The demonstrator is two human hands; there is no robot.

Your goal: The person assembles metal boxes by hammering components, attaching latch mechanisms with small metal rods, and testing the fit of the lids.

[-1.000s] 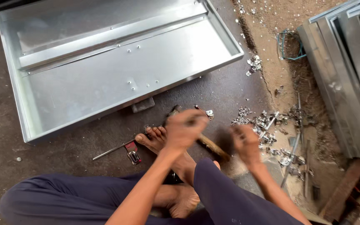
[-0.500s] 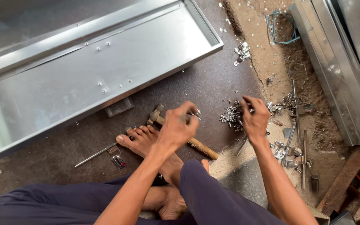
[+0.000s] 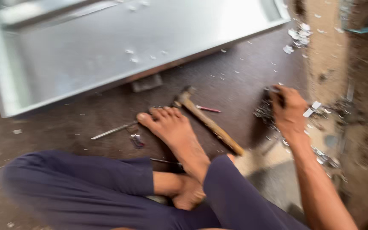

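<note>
- Right hand (image 3: 289, 110) curls loosely over a dark heap of small metal scraps (image 3: 264, 111), fingers bent to gather; actual grip unclear through blur.
- Wooden-handled hammer (image 3: 207, 121) lies just left of it, within reach.

Dark navy trousers (image 3: 86, 187), rolled at the shins, bare feet (image 3: 171, 127).

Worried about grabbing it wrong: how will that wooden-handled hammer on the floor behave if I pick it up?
The hammer is probably stiff and head-heavy, given its metal head on a slim wooden handle. Lying flat beside the foot, it seems unlikely to roll.
</note>
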